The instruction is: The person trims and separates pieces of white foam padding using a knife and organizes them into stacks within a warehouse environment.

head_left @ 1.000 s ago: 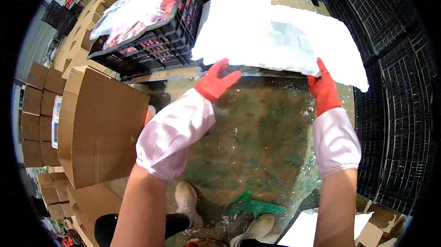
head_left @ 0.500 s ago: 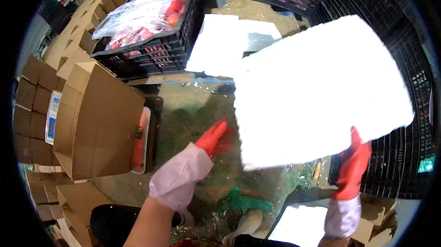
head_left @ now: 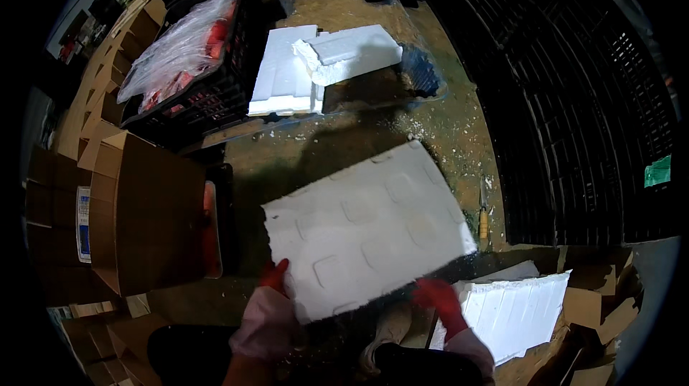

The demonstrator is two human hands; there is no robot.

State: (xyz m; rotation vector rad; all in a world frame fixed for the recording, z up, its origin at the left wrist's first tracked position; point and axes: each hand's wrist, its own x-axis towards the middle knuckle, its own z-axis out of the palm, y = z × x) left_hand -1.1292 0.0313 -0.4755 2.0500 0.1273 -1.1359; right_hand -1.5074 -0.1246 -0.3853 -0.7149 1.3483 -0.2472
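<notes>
A white foam board (head_left: pixel 366 224) with raised rounded squares on its face is held tilted in front of me, over the floor. My left hand (head_left: pixel 274 280), in a red rubber glove with a pale sleeve cuff, is closed on its lower left edge, thumb on the face. At the lower right edge, my right hand (head_left: pixel 439 298), gloved the same way, grips the board, its fingers somewhat blurred. Just right of that hand, a white ribbed foam piece (head_left: pixel 513 314) leans on edge. A knife with a yellowish handle (head_left: pixel 484 224) lies on the floor beyond the board's right corner.
More white foam pieces (head_left: pixel 283 73) lie ahead. A black crate (head_left: pixel 194 109) holds red produce under clear plastic. An open cardboard box (head_left: pixel 154 214) stands left, beside a scale display (head_left: pixel 84 224). Stacked black crates (head_left: pixel 560 120) line the right; torn cardboard (head_left: pixel 585 314) lies lower right.
The foam board has come down and left, turning from a blank white face to the patterned one. My left hand, open before, now grips it. My right hand has moved left; the view is darker.
</notes>
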